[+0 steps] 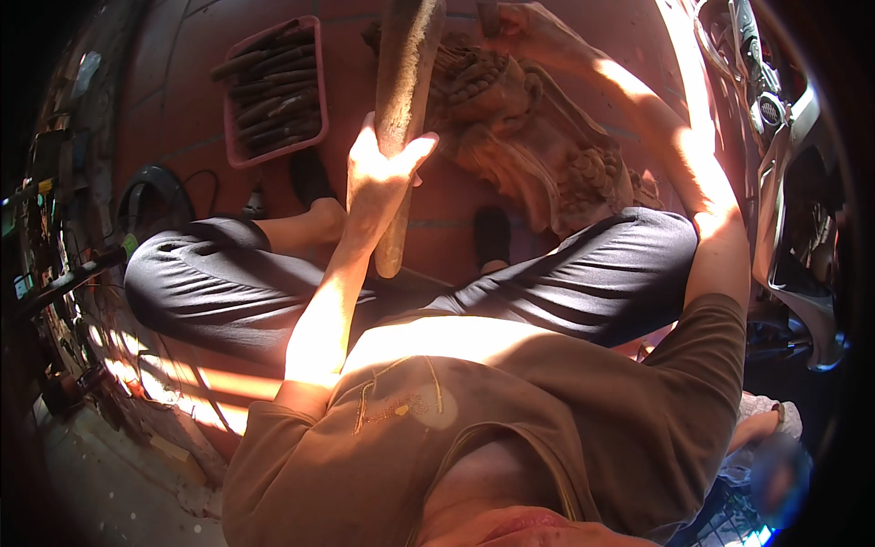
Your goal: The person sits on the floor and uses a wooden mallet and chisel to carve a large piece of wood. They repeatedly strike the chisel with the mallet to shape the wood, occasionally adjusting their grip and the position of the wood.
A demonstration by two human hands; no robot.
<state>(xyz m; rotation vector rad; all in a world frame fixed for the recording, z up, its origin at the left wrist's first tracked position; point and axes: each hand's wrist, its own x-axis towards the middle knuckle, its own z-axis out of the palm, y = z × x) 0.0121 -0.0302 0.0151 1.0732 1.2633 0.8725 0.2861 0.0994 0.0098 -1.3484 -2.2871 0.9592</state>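
Note:
My left hand [378, 173] is closed around the middle of a long, thick wooden club [401, 128], worn pale along one side. The club stands nearly lengthwise in front of me, its rounded lower end over my lap and its upper end cut off by the picture's edge. To the right of it lies a brown wood carving [510, 109] with deep, rounded relief, on the tiled floor. Beyond the carving's far end my right hand [524, 35] is bent closed by a small dark brown piece; its grip is partly hidden.
A pink plastic basket [234, 137] at the far left holds several dark, rod-like tools [278, 91]. Nearer stands a round black object [153, 196] with a cable. A motorbike-like frame [770, 210] lines the right side. Another person's arm [752, 428] shows at lower right.

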